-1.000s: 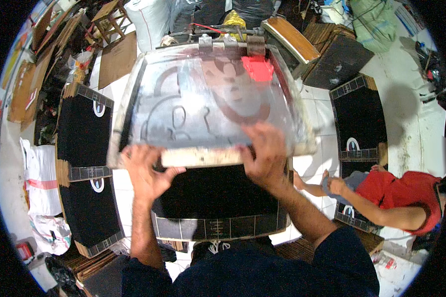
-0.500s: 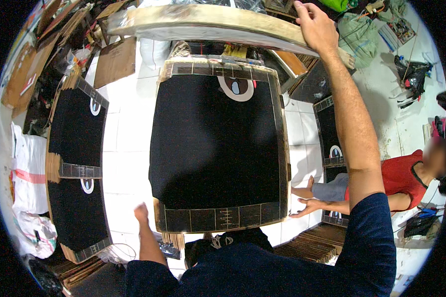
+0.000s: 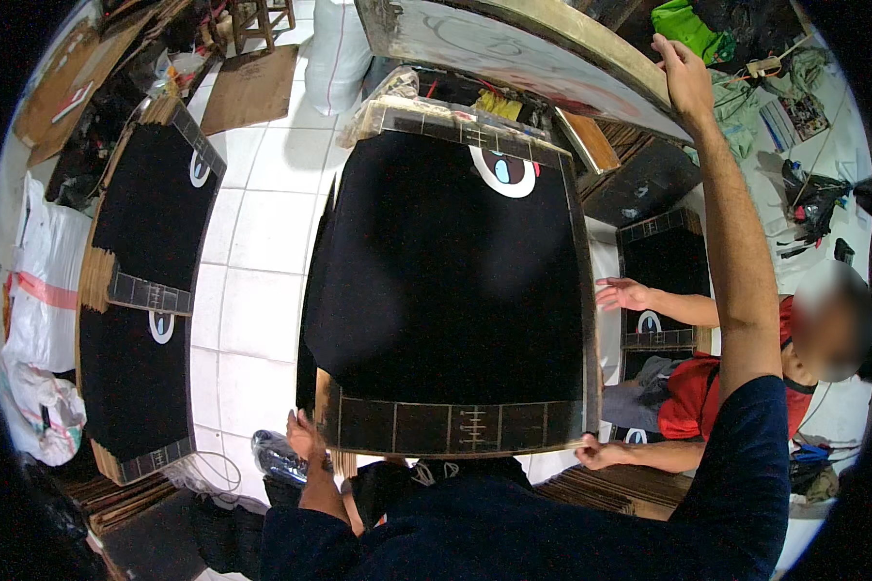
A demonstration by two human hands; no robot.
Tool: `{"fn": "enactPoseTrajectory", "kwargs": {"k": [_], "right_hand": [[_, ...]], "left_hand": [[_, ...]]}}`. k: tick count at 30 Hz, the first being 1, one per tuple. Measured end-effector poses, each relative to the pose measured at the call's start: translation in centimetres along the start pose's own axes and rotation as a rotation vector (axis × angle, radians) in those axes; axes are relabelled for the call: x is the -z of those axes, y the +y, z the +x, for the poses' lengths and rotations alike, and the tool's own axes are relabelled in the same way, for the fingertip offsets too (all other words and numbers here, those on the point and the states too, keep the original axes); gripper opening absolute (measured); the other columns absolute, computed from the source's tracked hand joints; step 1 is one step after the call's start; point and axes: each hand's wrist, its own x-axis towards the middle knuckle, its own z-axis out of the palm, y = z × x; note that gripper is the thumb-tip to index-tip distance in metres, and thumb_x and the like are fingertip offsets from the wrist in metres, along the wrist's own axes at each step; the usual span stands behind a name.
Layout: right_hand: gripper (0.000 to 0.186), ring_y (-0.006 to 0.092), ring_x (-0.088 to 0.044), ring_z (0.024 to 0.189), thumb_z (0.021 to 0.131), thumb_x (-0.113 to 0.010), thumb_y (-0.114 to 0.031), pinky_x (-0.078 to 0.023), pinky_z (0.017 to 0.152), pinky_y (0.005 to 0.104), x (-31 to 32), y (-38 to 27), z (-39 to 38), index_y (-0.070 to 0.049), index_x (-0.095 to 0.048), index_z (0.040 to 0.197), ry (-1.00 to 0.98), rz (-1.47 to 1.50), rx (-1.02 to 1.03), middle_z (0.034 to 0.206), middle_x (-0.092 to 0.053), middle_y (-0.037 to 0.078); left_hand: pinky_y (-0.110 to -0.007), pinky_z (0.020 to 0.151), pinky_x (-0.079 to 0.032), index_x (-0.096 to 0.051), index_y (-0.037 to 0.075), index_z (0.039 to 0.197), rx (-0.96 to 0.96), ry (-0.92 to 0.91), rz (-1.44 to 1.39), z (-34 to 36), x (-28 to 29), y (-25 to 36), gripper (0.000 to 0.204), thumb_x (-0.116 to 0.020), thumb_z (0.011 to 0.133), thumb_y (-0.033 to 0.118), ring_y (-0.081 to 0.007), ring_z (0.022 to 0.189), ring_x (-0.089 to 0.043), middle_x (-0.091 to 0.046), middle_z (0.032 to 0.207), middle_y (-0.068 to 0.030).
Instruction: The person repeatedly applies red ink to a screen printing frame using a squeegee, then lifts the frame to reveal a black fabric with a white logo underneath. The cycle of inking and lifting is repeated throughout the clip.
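The raised, pale wood-framed mesh screen is in your right hand, fingers curled onto its rim. Below them lies the black cloth-covered board; your left hand, finger hold unclear, is beside its corner, opposite a red-shirted co-worker's hand.

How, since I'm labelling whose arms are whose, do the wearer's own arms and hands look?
The left hand and right hand are bare: no gloves, and no rings or watch that I can make out. The forearms are uncovered too, below short, dark navy sleeves that end near the elbow. The sleeves look plain, with no visible markings.
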Motion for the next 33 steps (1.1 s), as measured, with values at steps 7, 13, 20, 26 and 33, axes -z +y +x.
{"fn": "enactPoseTrajectory", "kwargs": {"k": [7, 13, 20, 26, 33], "right_hand": [[0.064, 0.0351, -0.07, 0.107, 0.095, -0.048, -0.069, -0.049, 0.096, 0.0435, -0.5, 0.5, 0.5, -0.016, -0.072, 0.123, 0.01, 0.009, 0.029, 0.105, -0.077, 0.01], [0.061, 0.0284, -0.07, 0.106, 0.1, -0.048, -0.06, -0.049, 0.095, 0.0389, -0.3, 0.1, 1.0, -0.011, -0.072, 0.126, 0.006, -0.077, 0.107, 0.115, -0.075, 0.014], [0.063, 0.0399, -0.066, 0.118, 0.098, -0.047, -0.062, -0.048, 0.101, 0.0455, -0.2, -0.4, 3.0, -0.012, -0.069, 0.128, -0.029, -0.077, 0.105, 0.124, -0.071, 0.021], [0.064, 0.0427, -0.062, 0.122, 0.098, -0.046, -0.063, -0.047, 0.106, 0.048, -0.4, 0.3, 3.6, -0.014, -0.067, 0.133, -0.083, -0.072, -0.005, 0.131, -0.068, 0.02], [0.059, 0.0409, -0.064, 0.123, 0.095, -0.048, -0.062, -0.048, 0.105, 0.0513, -0.5, -0.5, 1.4, -0.02, -0.07, 0.131, -0.069, -0.093, -0.036, 0.131, -0.069, 0.016]], "left_hand": [[-0.052, 0.077, -0.053, -0.074, 0.003, 0.102, -0.068, 0.142, 0.095, 7.9, 4.7, 6.1, 0.034, -0.057, 0.103, 0.032, -0.0436, 0.088, -0.068, -0.073, 0.098, -0.0207], [-0.048, 0.063, -0.053, -0.074, 0.008, 0.089, -0.206, 0.353, 0.523, 17.7, 23.3, 16.6, 0.037, -0.058, 0.103, 0.039, -0.0384, 0.075, -0.07, -0.073, 0.085, -0.0167], [-0.039, 0.072, -0.051, -0.074, 0.001, 0.11, -0.282, 0.529, 0.441, 15.8, 59.6, 14.9, 0.042, -0.058, 0.106, 0.039, -0.0258, 0.078, -0.067, -0.074, 0.089, -0.015], [-0.032, 0.072, -0.046, -0.068, -0.006, 0.098, -0.226, 0.554, -0.006, 13.1, 73.9, 8.2, 0.042, -0.061, 0.105, 0.034, -0.0126, 0.079, -0.05, -0.063, 0.084, -0.0015], [-0.034, 0.061, -0.035, -0.059, 0.001, 0.073, -0.315, 0.456, -0.246, 15.6, 49.9, 1.4, 0.042, -0.065, 0.102, 0.03, -0.0119, 0.069, -0.041, -0.05, 0.07, 0.0032]]}}
